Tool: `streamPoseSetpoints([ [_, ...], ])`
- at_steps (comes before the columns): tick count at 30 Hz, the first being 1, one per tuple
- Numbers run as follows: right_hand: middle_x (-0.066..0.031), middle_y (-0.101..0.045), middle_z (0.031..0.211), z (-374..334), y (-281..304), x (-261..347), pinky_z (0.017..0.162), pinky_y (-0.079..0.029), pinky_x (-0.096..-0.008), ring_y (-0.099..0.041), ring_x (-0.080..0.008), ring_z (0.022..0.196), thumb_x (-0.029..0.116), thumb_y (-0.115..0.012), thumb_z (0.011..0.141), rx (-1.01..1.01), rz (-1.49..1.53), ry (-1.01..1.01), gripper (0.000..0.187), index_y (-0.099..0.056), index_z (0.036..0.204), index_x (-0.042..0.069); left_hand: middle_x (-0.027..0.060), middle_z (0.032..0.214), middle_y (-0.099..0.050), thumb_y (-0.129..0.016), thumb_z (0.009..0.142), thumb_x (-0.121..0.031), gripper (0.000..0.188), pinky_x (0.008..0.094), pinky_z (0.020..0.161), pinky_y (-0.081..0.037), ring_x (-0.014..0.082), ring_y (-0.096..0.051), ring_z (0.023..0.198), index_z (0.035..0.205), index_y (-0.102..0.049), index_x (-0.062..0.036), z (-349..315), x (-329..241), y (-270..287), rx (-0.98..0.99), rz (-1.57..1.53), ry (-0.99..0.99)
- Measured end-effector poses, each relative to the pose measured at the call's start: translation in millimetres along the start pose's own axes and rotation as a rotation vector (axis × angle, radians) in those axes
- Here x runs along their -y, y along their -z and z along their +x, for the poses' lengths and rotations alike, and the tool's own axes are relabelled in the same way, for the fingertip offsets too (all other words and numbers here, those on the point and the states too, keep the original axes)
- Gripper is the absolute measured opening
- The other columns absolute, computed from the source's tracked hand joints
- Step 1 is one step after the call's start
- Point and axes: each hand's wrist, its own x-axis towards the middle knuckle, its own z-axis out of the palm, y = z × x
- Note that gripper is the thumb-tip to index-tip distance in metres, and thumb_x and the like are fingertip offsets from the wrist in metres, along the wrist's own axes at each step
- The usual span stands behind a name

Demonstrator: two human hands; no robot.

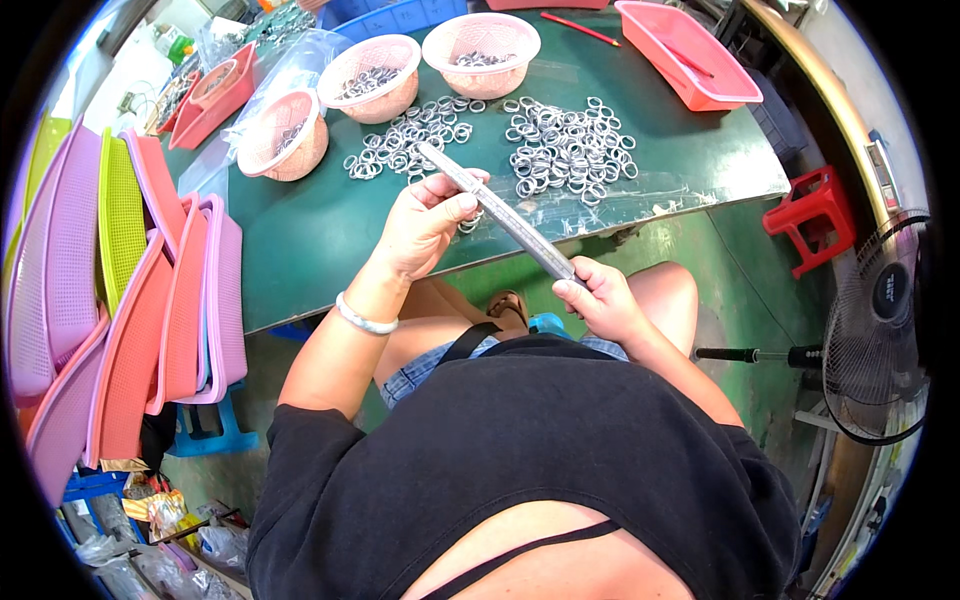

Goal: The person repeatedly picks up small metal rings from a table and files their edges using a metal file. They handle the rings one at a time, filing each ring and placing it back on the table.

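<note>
A long grey tapered ring mandrel [512, 222] with graduation marks lies slantwise in the air above the table's near edge. My right hand [603, 300] is closed round its thicker lower end. Nearer the thin end, my left hand [428, 222] has its thumb on one side of the mandrel and its fingers behind it. A few rings show just below those fingertips; I cannot tell if they are held or lie on the table. Beyond my hands are two heaps of silvery rings, a left heap [412, 135] and a larger right heap [570, 145].
On the green table [300, 235] stand pink baskets of rings, one of them the middle basket [370, 78]. A pink tray [690, 55] and red pencil [582, 30] lie farther back. Stacked coloured baskets [130, 270] crowd the left. A red stool [815, 220] and fan [880, 330] stand right.
</note>
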Motion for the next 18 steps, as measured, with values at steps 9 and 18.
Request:
streamPoseSetpoints([
  [9,0.0025,-0.044,0.056,0,-1,5,0.047,-0.034,-0.0226,-0.038,-0.0044,0.054,0.019,-0.059,0.082,0.012,0.006,-0.002,0.02,-0.052,0.072,0.002,0.0049,0.094,-0.06,-0.058,0.08,-0.001,0.024,0.0228,0.074,-0.045,0.0106,-0.055,0.081,0.104,-0.056,0.0023,-1,-1,1,-0.086,0.015,-0.024],
  [18,0.0035,-0.047,0.058,-5,5,0,0.047,-0.036,-0.0205,-0.043,-0.0034,0.052,0.022,-0.057,0.084,0.011,0.087,-0.037,0.021,-0.053,0.077,0.003,0.0037,0.079,-0.06,-0.063,0.08,-0.015,0.019,0.0214,0.066,-0.043,0.0091,-0.054,0.074,0.091,-0.06,0.0003,31,-102,81,-0.778,0.614,-0.609],
])
